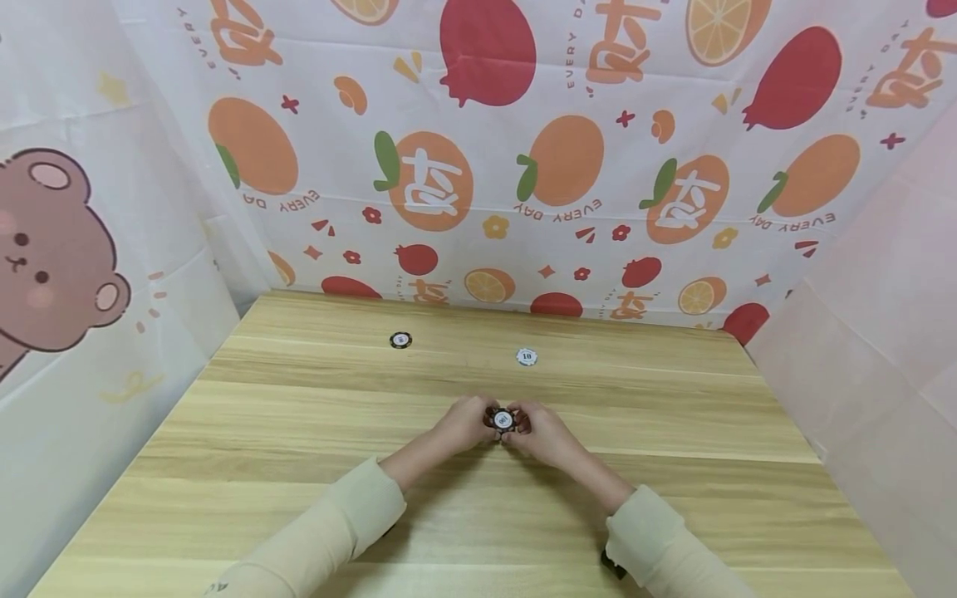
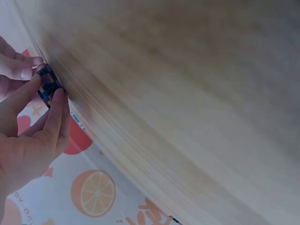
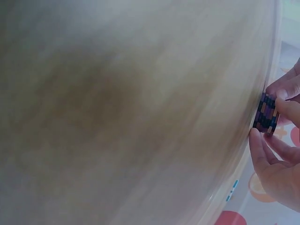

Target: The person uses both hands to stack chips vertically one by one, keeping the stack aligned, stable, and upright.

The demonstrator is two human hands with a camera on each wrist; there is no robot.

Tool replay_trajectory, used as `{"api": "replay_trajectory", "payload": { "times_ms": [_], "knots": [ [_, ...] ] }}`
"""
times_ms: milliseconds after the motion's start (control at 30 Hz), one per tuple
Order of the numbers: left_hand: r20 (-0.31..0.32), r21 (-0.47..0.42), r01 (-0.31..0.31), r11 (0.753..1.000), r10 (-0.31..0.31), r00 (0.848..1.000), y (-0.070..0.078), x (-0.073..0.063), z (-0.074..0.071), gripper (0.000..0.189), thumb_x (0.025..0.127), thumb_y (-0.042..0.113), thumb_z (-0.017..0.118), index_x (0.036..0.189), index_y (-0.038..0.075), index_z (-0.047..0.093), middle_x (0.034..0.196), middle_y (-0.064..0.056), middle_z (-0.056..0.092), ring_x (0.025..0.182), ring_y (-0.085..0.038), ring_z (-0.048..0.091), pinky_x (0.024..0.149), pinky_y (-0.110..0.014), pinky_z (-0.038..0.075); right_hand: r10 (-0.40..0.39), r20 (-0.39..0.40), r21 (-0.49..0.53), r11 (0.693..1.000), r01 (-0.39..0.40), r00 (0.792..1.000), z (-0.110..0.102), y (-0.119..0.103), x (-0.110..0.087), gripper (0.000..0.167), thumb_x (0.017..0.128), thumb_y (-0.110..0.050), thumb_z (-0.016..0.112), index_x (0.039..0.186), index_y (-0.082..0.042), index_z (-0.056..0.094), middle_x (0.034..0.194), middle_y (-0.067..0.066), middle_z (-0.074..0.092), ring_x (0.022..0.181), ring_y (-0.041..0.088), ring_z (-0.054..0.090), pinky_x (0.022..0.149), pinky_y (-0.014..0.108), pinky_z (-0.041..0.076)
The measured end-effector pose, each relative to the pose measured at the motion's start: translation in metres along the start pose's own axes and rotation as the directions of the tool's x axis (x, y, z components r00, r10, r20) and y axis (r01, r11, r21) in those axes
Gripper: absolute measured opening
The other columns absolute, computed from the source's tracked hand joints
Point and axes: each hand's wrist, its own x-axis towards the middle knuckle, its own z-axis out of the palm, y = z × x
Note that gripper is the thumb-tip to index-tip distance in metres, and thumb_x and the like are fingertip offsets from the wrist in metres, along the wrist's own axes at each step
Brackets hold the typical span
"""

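Note:
A short stack of poker chips (image 1: 503, 420) stands on the wooden table between both hands. Its top chip is dark-rimmed with a white centre and a printed number that looks like 100. From the left, my left hand (image 1: 467, 422) grips the side of the stack with thumb and fingertips. My right hand (image 1: 544, 433) holds the opposite side in the same way. Both wrist views show the layered, multicoloured edges of the stacked chips (image 2: 49, 84), (image 3: 266, 115) between the fingertips. Fingers hide part of the stack's rim.
Farther back on the table (image 1: 299, 432), a dark-rimmed chip (image 1: 400, 340) lies flat at left and a white chip (image 1: 527, 357) marked 10 lies nearer the middle. A fruit-printed curtain (image 1: 489, 220) hangs behind the table, with plainer sheets at both sides.

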Motion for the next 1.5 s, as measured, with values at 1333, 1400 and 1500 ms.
{"api": "replay_trajectory", "payload": {
  "times_ms": [1333, 1400, 1500],
  "knots": [
    [0.023, 0.039, 0.019, 0.999, -0.020, 1.000, -0.002, -0.002, 0.001, 0.043, 0.063, 0.002, 0.081, 0.100, -0.007, 0.061, 0.091, -0.014, 0.062, 0.085, -0.027, 0.058, 0.077, -0.037, 0.047, 0.184, -0.116, -0.300, 0.931, -0.211, 0.976, -0.018, 0.035, 0.032, 0.044, 0.077, -0.014, 0.068, 0.115, 0.002, 0.052, 0.111, 0.015, 0.047, 0.104, 0.028, 0.044, 0.088, 0.040, 0.041],
    [0.026, 0.038, 0.035, 0.999, -0.036, 0.999, 0.000, -0.002, 0.001, 0.046, 0.064, 0.005, 0.082, 0.102, -0.007, 0.060, 0.093, -0.015, 0.062, 0.087, -0.028, 0.057, 0.079, -0.037, 0.047, 0.184, -0.126, -0.324, 0.921, -0.216, 0.975, -0.018, 0.038, 0.037, 0.045, 0.077, -0.016, 0.067, 0.115, 0.002, 0.052, 0.110, 0.015, 0.047, 0.103, 0.028, 0.042, 0.088, 0.040, 0.040],
    [0.025, 0.032, 0.064, 0.997, -0.065, 0.998, 0.002, -0.002, 0.001, 0.051, 0.064, 0.011, 0.082, 0.106, -0.007, 0.059, 0.096, -0.017, 0.061, 0.089, -0.029, 0.058, 0.080, -0.038, 0.046, 0.178, -0.128, -0.377, 0.901, -0.214, 0.976, -0.018, 0.041, 0.044, 0.043, 0.079, -0.019, 0.065, 0.113, 0.002, 0.051, 0.107, 0.014, 0.047, 0.101, 0.028, 0.041, 0.088, 0.039, 0.038]
  ]
}}
